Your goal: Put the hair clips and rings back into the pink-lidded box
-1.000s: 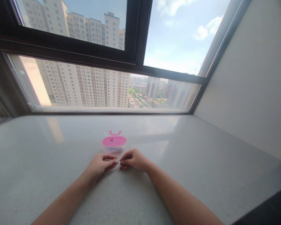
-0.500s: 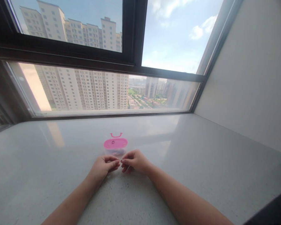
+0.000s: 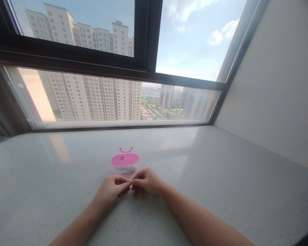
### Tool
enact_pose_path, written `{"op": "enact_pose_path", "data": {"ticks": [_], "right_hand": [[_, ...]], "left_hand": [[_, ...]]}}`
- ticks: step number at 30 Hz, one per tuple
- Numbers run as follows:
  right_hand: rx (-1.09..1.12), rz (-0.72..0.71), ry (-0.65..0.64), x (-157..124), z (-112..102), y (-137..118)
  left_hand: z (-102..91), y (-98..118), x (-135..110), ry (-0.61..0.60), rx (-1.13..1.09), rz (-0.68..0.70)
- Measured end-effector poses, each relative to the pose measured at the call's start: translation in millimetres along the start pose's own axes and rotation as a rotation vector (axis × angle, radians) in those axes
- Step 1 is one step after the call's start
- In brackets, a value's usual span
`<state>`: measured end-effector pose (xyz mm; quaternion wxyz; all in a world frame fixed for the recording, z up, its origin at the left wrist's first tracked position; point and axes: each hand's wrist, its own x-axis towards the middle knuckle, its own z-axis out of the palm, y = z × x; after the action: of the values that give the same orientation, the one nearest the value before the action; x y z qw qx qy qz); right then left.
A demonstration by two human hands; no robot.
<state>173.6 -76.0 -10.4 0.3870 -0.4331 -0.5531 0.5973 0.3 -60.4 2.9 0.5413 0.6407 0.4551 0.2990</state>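
Observation:
My left hand [image 3: 116, 186] is closed in a pinch, its fingertips meeting those of my right hand [image 3: 146, 182]. The right thumb and fingers are pinched too. Whatever lies between the fingertips is too small or hidden to make out. Just beyond the hands stands a clear plastic box [image 3: 124, 169] with a pink lid [image 3: 129, 159]; its contents are blurred. A small dark ring [image 3: 122, 158] shows on top of the lid. Behind the box lies a curved pink handle [image 3: 126, 151], apart from the lid.
Both forearms rest over a pale speckled sill [image 3: 220, 191]. A dark window frame [image 3: 118, 127] borders its far side, and a white wall [image 3: 277, 89] rises on the right. Tall buildings [image 3: 92, 97] stand outside the glass.
My fingertips have come together from a small gap apart. In the view, the hands, box and handle sit slightly lower, along with a small shift of the camera.

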Motion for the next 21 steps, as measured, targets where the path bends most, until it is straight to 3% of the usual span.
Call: {"op": "enact_pose_path", "data": {"ticks": [6, 11, 21], "right_hand": [[-0.034, 0.021, 0.029, 0.3, -0.7, 0.3], [-0.090, 0.008, -0.042, -2.1, -2.7, -1.3], [-0.178, -0.059, -0.046, -2.8, -3.1, 2.3]], "left_hand": [[2.3, 0.9, 0.3, 0.039, -0.041, -0.025], [1.5, -3.1, 3.6, 0.055, -0.163, -0.085], [3.8, -1.8, 2.2, 0.026, -0.049, -0.002]]}}
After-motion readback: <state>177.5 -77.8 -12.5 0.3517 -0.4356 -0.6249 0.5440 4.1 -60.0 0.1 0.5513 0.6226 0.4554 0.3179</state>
